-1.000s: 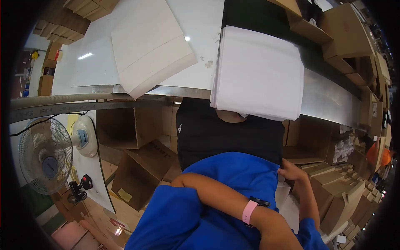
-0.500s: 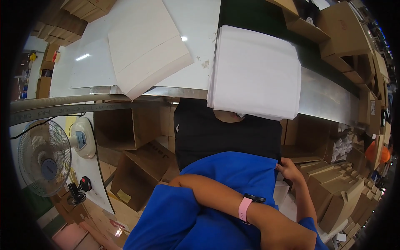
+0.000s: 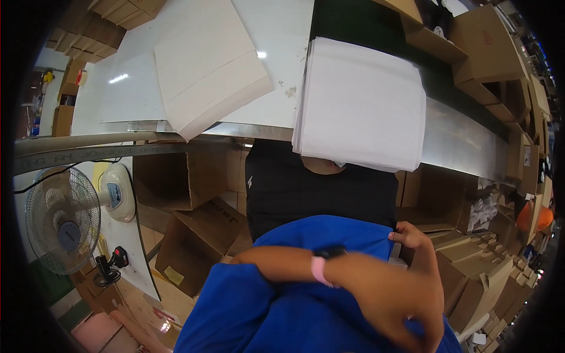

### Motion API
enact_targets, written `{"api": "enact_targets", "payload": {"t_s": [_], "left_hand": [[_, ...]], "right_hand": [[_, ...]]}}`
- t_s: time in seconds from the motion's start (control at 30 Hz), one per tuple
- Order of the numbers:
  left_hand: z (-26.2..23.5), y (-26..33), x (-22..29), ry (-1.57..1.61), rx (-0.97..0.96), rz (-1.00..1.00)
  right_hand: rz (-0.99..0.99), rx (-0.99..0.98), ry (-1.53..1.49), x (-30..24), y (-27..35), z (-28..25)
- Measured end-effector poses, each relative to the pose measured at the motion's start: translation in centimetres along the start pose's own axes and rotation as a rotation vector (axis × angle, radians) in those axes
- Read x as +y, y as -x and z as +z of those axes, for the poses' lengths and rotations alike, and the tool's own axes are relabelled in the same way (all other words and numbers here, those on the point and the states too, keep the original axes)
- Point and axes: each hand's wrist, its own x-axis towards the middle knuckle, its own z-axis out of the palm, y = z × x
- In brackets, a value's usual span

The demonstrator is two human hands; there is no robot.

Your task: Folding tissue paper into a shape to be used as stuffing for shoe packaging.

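My left forearm crosses my body, a watch with a pink strap (image 3: 319, 270) on its wrist. My left hand (image 3: 394, 297) is smeared by motion over my right forearm, at the lower right; its fingers are too blurred to read. With thumb and fingers closed, my right hand (image 3: 410, 236) pinches the hem of the blue shirt (image 3: 335, 232) beside my right hip. Black shorts or trousers (image 3: 321, 197) show below the shirt. Ahead, a thick stack of white sheets (image 3: 362, 103) lies at the table's edge, apart from both hands.
On the white table (image 3: 135, 94) lies a cream paper sheet or folder (image 3: 209, 65). A metal strip (image 3: 465, 138) runs along the edge. Open cardboard boxes (image 3: 194, 253) stand below, with a fan (image 3: 65, 223) at left. More cartons (image 3: 471, 270) are stacked at right.
My left hand has swung down and across my right forearm, its watch shifting left and up. My right hand keeps its pinch on the hem.
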Motion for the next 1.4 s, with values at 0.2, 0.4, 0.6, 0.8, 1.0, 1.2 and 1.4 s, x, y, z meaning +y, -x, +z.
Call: {"api": "enact_targets", "payload": {"t_s": [0.2,0.4,0.6,0.8,1.0,1.2,1.4], "left_hand": [[-14.1,13.7,7.1,-1.084,1.013,-0.416],[-25.6,29.6,17.8,-1.840,1.385,-0.570],[-29.4,39.8,21.4,-2.205,1.214,-0.990],[-30.6,43.2,18.6,-2.126,1.195,-1.329],[-29.7,46.1,21.5,-2.042,1.456,-1.061],[-30.0,40.4,16.5,-1.576,2.036,-0.468],[-27.8,45.6,22.3,-2.317,1.284,-0.981]], "right_hand": [[-0.010,0.006,0.030,-4.6,2.9,1.6],[-0.019,0.046,0.048,-5.2,4.7,1.3],[-0.151,0.036,0.429,-12.4,4.9,-2.4],[-0.669,0.926,0.327,-19.5,1.0,-12.1],[-0.492,1.664,0.934,-22.7,-11.8,-13.1],[-0.448,1.687,0.905,-19.9,-9.1,-14.3],[-0.526,1.634,0.813,-24.0,-11.4,-11.7]]}}
